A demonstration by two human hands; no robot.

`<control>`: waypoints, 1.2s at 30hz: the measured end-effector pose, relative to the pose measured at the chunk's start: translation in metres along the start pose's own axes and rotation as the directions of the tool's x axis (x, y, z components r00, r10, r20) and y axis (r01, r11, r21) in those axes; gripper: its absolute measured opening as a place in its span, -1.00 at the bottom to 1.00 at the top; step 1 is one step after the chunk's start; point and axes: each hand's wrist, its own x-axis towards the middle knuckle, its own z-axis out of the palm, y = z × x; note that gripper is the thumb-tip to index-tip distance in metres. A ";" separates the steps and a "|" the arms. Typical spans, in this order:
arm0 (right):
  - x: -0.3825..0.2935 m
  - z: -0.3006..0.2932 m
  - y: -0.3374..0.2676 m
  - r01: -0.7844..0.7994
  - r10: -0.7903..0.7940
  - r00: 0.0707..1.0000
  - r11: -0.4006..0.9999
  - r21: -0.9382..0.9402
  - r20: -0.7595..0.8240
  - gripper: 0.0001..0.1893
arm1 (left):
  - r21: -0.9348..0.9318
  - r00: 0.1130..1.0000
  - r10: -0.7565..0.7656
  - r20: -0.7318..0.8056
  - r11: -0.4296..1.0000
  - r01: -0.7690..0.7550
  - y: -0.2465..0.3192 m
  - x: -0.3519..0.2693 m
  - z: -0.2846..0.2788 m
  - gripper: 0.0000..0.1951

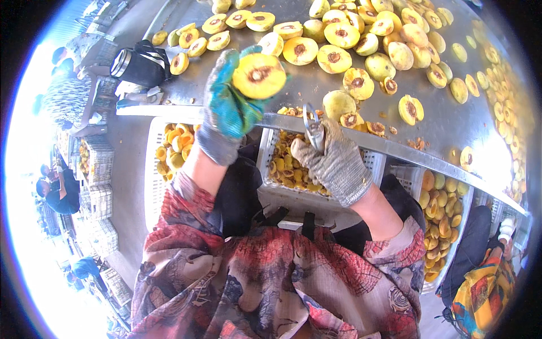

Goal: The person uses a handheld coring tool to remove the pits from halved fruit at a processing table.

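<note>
My left hand (pixel 226 104), in a green-coated knit glove, holds up a halved yellow peach (pixel 259 76) above the metal table's front edge. Its cut face is towards me, with a brown pit cavity in the middle. My right hand (pixel 338 165), in a grey knit glove, grips a metal pitting tool (pixel 314 131) whose looped blade points up and away. The two are apart. Just beyond the tool, a whole-looking peach (pixel 338 104) and pit scraps (pixel 417 144) lie on the steel tabletop (pixel 292 91).
Many peach halves (pixel 342 34) are heaped across the table. Below its edge stand a crate of scraps (pixel 263 163), a left crate of pitted halves (pixel 154 178) and a right crate of peaches (pixel 459 241). A black bag (pixel 146 65) sits at left; a co-worker's sleeve (pixel 487 288) shows at right.
</note>
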 end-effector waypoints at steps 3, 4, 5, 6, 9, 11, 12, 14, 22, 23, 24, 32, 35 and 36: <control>0.003 -0.002 0.000 0.129 -0.156 0.980 0.970 -0.205 -0.124 -0.65 | 0.162 0.996 0.043 0.072 0.985 -0.055 -0.032 -0.005 -0.001 -0.55; 0.004 -0.002 0.003 0.087 -0.116 0.985 0.973 -0.214 -0.129 -0.64 | 0.195 0.999 0.054 0.006 0.979 -0.055 -0.043 -0.012 0.003 -0.56; 0.005 -0.003 0.006 0.045 -0.076 0.988 0.974 -0.222 -0.134 -0.64 | 0.403 0.983 0.138 0.120 0.898 -0.175 -0.045 -0.018 0.008 -0.67; 0.007 -0.004 0.005 -0.007 -0.022 0.993 0.969 -0.246 -0.114 -0.65 | 0.527 0.970 0.195 0.146 0.815 -0.243 -0.049 -0.023 0.016 -0.68; 0.010 0.001 0.022 0.036 -0.083 0.994 0.875 -0.483 -0.076 -0.75 | 0.696 0.922 0.308 0.235 0.608 -0.381 -0.060 -0.026 0.022 -0.56; 0.008 0.000 0.018 0.034 -0.025 0.999 0.775 -0.631 0.024 -0.75 | 0.743 0.901 0.324 0.290 0.517 -0.425 -0.062 -0.027 0.019 -0.55; 0.006 -0.001 0.014 0.036 0.004 0.998 0.739 -0.673 0.058 -0.74 | 0.765 0.897 0.310 0.315 0.477 -0.433 -0.061 -0.028 0.017 -0.59; 0.003 0.000 0.016 0.098 -0.017 0.993 0.647 -0.756 0.114 -0.71 | 0.754 0.901 0.289 0.323 0.497 -0.430 -0.060 -0.030 0.012 -0.63; 0.008 0.010 0.027 0.151 -0.072 0.988 0.623 -0.767 0.137 -0.68 | 0.374 0.948 0.189 0.256 0.885 -0.277 -0.068 -0.032 0.011 -0.58; 0.008 0.008 0.021 0.164 -0.045 0.984 0.612 -0.774 0.173 -0.68 | 0.344 0.950 0.183 0.253 0.901 -0.265 -0.068 -0.033 0.012 -0.58; 0.007 0.006 0.015 0.176 -0.016 0.978 0.602 -0.779 0.209 -0.68 | 0.384 0.949 0.202 0.242 0.878 -0.285 -0.069 -0.032 0.011 -0.60; 0.001 0.018 0.022 0.226 -0.172 0.974 0.692 -0.685 0.147 -0.68 | 0.377 0.972 0.196 0.130 0.897 -0.231 -0.067 -0.038 0.015 -0.66; -0.002 0.015 0.018 0.298 -0.213 0.954 0.729 -0.616 0.209 -0.71 | 0.446 0.946 0.220 0.240 0.840 -0.309 -0.065 -0.041 0.017 -0.65; -0.004 0.015 0.013 0.247 -0.169 0.968 0.770 -0.588 0.185 -0.70 | 0.452 0.948 0.222 0.228 0.838 -0.305 -0.066 -0.040 0.015 -0.65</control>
